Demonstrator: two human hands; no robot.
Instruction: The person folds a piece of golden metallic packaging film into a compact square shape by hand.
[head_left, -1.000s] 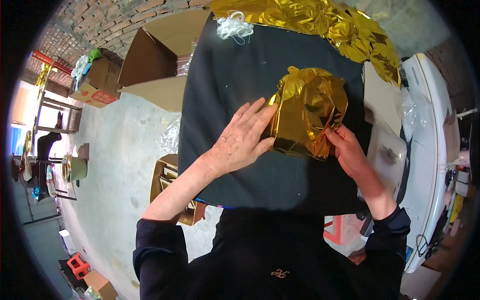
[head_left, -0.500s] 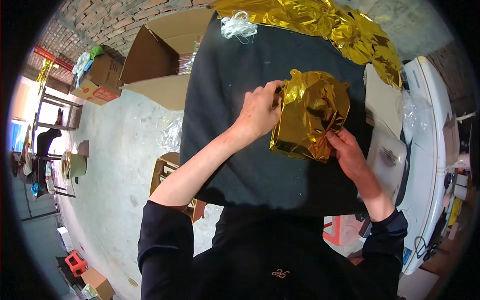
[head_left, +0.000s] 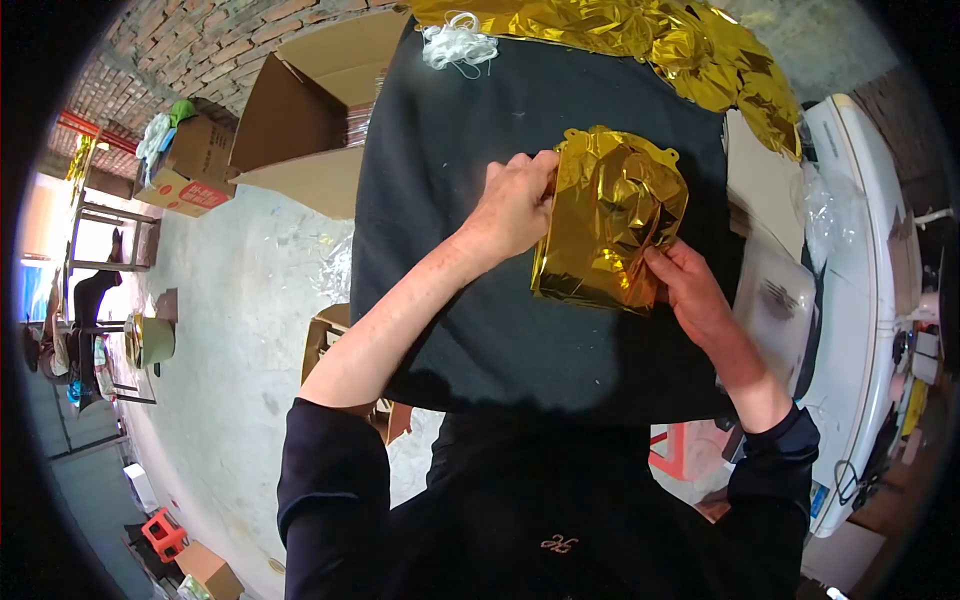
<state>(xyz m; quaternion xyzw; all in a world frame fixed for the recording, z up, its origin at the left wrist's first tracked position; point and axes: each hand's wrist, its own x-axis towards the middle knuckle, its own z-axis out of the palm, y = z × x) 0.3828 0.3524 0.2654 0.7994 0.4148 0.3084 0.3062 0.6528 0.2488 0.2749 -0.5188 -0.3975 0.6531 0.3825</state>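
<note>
The right grip point(head_left: 690, 285) pinches the lower right edge of a gold foil piece point(head_left: 612, 215), with the thumb on top and the material gathered into creases beside it. The left grip point(head_left: 510, 205) has its fingers curled in at the upper left edge of the same piece; its fingertips are hidden, so whether they pinch the foil I cannot tell. The gold foil piece lies between the two grips, over the black-covered desk point(head_left: 480, 345), its scalloped end and small tabs pointing away from the person. Well beyond the left grip, at the far end of the desk, sits a tangle of white thread point(head_left: 458, 42). Beyond both grips, a larger crumpled gold sheet point(head_left: 690, 60) runs along the far edge and bends down to the right. Out to the left of the left grip stands an open cardboard box point(head_left: 310, 188). To the right of the right grip, just past the desk, is a translucent plastic container point(head_left: 778, 285).
</note>
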